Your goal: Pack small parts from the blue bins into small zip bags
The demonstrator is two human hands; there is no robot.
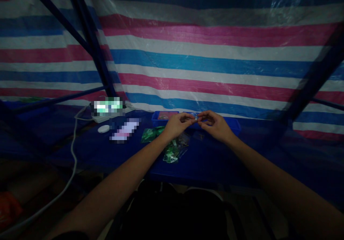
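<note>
Our left hand (177, 125) and right hand (215, 126) meet above the table, fingertips (190, 116) pinched together on a small silvery piece (196, 117). Both grips are closed on it, and the fingers hide most of it, so we cannot make out its shape. It is held in the air, just in front of a blue tray (236, 128), and the hands cover the tray's middle. Inside the tray is a pinkish item (168, 115), cut off by the rim and too dim to identify.

Below the wrists, on a blue table (204, 164), lie two green packets, one (150, 134) near the left hand and one (173, 154) below the hands, the latter in clear plastic with small parts we cannot identify. To the left, a pixelated, blurred flat object (125, 130) lies beside a white oval item (103, 128). Farther back, a white power strip (113, 117) sits under another blurred shape (109, 106), with a white cable (72, 161) trailing off the table's edge. A striped tarp (215, 64) hangs behind dark poles (91, 39). At lower left, an orange object (8, 209) is cut off by the frame, and a dark mass (172, 215) below the table is too shadowed to identify.
</note>
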